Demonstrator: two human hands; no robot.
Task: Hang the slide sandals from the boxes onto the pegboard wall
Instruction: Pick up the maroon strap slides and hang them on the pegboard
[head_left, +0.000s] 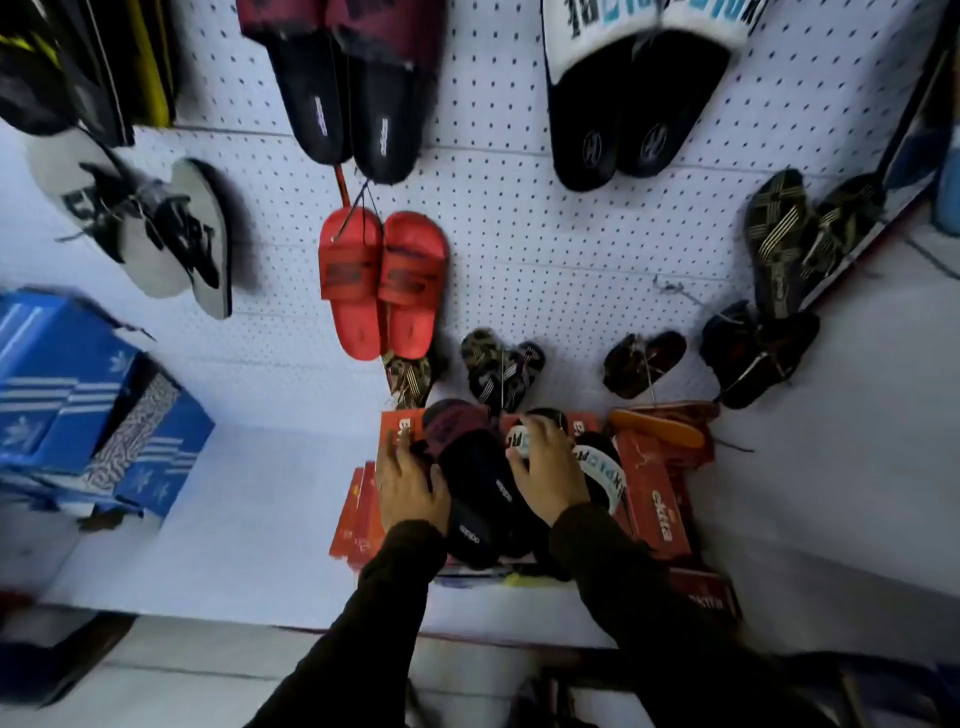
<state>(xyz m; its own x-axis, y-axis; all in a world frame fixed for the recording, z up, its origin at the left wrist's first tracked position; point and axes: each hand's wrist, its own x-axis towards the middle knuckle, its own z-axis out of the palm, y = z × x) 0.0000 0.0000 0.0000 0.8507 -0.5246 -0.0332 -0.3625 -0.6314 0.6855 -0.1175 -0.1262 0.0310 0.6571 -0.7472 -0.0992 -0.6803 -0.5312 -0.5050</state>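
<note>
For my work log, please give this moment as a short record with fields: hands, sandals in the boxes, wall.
left hand: on the black and maroon slide, grip unclear
right hand: on the black slide with white strap, grip unclear
boxes: red boxes under the slides
wall: pegboard with a red pair already hung

Bare white pegboard wall opens between my hung red slide pair and the dark striped sandals at right. Below, small patterned pairs crowd the row just above the red cardboard boxes.
</note>
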